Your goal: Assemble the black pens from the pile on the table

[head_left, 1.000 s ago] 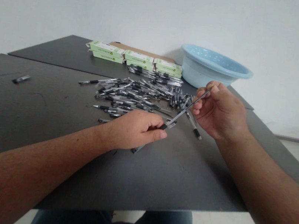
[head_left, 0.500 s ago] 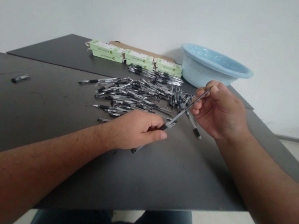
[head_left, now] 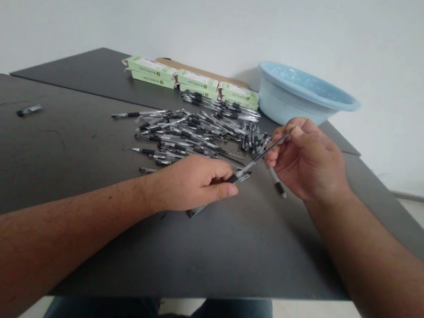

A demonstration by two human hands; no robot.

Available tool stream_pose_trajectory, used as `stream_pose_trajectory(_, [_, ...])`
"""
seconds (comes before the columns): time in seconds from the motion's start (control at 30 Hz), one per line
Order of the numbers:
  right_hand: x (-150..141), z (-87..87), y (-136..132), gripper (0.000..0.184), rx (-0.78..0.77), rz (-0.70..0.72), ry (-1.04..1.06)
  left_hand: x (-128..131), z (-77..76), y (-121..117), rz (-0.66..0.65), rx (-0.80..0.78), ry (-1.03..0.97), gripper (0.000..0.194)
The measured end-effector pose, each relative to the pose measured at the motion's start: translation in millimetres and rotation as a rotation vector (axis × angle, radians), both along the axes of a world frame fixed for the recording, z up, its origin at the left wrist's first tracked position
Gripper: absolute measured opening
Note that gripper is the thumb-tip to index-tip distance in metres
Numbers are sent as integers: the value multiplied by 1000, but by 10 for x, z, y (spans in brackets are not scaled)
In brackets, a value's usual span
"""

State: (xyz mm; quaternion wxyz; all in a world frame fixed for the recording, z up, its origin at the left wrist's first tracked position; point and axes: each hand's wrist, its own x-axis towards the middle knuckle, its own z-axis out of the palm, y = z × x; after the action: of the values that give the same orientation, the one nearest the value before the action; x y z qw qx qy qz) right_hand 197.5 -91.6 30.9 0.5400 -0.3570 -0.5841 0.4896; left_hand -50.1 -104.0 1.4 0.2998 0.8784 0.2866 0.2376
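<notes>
My left hand [head_left: 196, 183] is closed around a pen barrel [head_left: 197, 211] with a black grip, its lower end sticking out below my palm. Between the fingertips of my right hand [head_left: 308, 157] is the upper end of a thin dark ink refill [head_left: 271, 148]. The refill slants down to the left, and its lower part is in the barrel's open end by my left thumb. Just beyond my hands lies a loose pile of black-and-clear gel pens [head_left: 196, 130]. One pen [head_left: 278, 184] rests on the table below my right hand.
Green and white boxes [head_left: 153, 73] stand in stacks at the back, with bundled pens [head_left: 238, 112] before them. A light blue basin [head_left: 288, 98] is at the back right. Far left on the dark table [head_left: 75, 170] lies a short pen part [head_left: 29, 110].
My right hand has moved a little down and to the left, so less of the refill shows outside the barrel. My left hand has hardly moved.
</notes>
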Motion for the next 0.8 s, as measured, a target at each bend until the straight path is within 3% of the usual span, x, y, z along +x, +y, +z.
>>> stream_pose_trajectory(0.17, [-62,-88,-60,28,56,23,-78,3,0,1,25,5,-12,35])
stream_pose_trajectory(0.47, [-93,-265,-172,10,247,85,-578,-2,-2,3,23,29,-7,34])
stream_pose_trajectory(0.6, [-113,-281,-163,13,222,95,-558,-4,-2,4,22,32,-6,35])
stream_pose_trajectory(0.8, [-151,-273,-172,26,147,170,-331,-9,2,7,42,23,-25,35])
